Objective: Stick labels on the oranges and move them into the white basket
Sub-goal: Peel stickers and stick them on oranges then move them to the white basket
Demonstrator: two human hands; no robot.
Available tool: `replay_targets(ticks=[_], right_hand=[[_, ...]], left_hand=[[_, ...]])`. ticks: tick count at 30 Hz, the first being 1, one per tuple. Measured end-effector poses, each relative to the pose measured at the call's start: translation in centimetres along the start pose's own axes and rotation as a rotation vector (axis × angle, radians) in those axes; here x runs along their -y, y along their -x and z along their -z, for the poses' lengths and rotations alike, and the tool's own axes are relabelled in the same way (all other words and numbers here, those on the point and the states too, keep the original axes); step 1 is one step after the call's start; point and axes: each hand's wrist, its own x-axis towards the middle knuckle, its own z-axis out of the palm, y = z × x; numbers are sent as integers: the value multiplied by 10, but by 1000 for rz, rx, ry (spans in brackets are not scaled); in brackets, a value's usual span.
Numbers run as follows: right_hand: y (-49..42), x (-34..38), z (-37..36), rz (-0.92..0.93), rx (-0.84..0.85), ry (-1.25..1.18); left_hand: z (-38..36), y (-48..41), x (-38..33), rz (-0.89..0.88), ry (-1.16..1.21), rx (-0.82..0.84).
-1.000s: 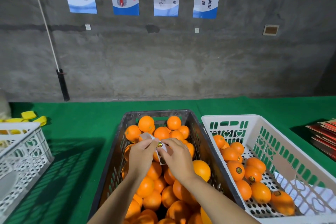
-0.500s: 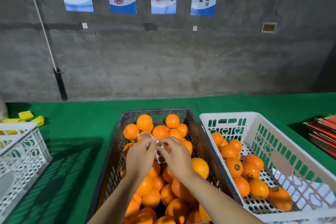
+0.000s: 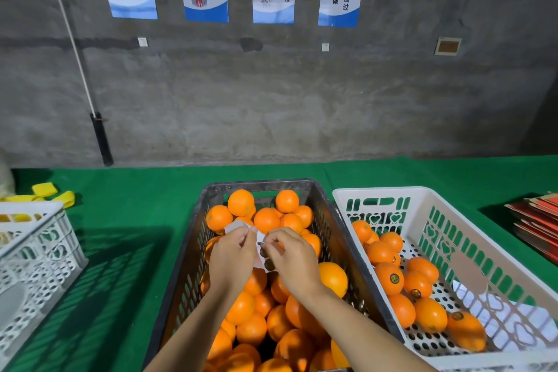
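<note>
Over the dark crate (image 3: 193, 251) heaped with unlabelled oranges (image 3: 265, 219), a person's two hands meet on a white label sheet (image 3: 261, 254); the left hand (image 3: 232, 254) pinches the sheet's upper part between thumb and curled fingers, while the right hand (image 3: 290, 257) closes thumb and forefinger on one of the dark round stickers; compared with a second ago the hands sit a little lower in view and closer together, the right fingertips having shifted onto a sticker lower down the strip, though whether it has lifted free cannot be told; the change suggests a peel under way, with no orange yet picked up for labelling; to the right, the white basket (image 3: 377, 190) touches the crate's side and holds about a dozen oranges, several showing stickers (image 3: 394, 278), unchanged over the last second; a second white basket (image 3: 33, 220) stands well apart at the left on the green cloth (image 3: 129, 220); much fruit remains
</note>
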Motion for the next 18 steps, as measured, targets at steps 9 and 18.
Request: replay_targets(ticks=[9,18], right_hand=[[-5,-11,9,-406,171,-56],[-21,-7,38,-365,541,415]], left_hand=[[10,-5,-8,298,173,-335],[19,-9,-9,425,349,-366]])
